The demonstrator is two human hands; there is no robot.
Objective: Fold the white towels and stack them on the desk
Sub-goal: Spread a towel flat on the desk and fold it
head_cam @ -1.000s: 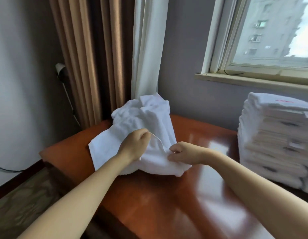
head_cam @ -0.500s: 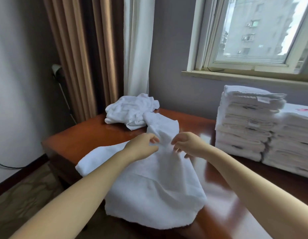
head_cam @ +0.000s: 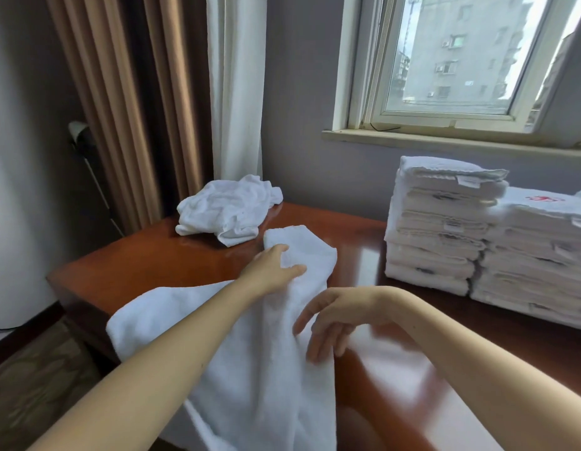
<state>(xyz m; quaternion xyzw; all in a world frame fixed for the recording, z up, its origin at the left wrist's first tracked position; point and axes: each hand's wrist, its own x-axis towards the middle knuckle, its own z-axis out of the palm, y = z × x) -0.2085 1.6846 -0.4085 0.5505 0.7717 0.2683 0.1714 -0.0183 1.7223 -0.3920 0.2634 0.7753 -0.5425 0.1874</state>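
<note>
A person's left grip [head_cam: 272, 269] lies flat on the far end of a white towel [head_cam: 266, 369]. The fingers are straight, the thumb is spread wide, and it holds nothing. The towel runs in a long strip from the middle of the reddish-brown worktop [head_cam: 146, 255] toward the person. Its near part widens to the left and drapes over the front edge.

The right grip [head_cam: 331, 317] hovers over the strip's right edge, wide and loose, with its fingers hanging down and curled round nothing. The fingertips are blurred, so it is unclear whether they touch the cloth.

A crumpled towel [head_cam: 227, 209] sits in a heap at the worktop's far left corner, just beyond the strip's far end and apart from it.

On the right side of the worktop, two stacks of folded white towels stand side by side against the wall, touching each other. The left stack [head_cam: 442, 229] is the taller. The right stack [head_cam: 543, 255] carries a small red mark [head_cam: 543, 199] on its top towel.

Behind the worktop hang a brown curtain [head_cam: 119, 109] and a white curtain [head_cam: 237, 86]. A window [head_cam: 451, 60] above the stacks looks out on a grey building [head_cam: 461, 43].
</note>
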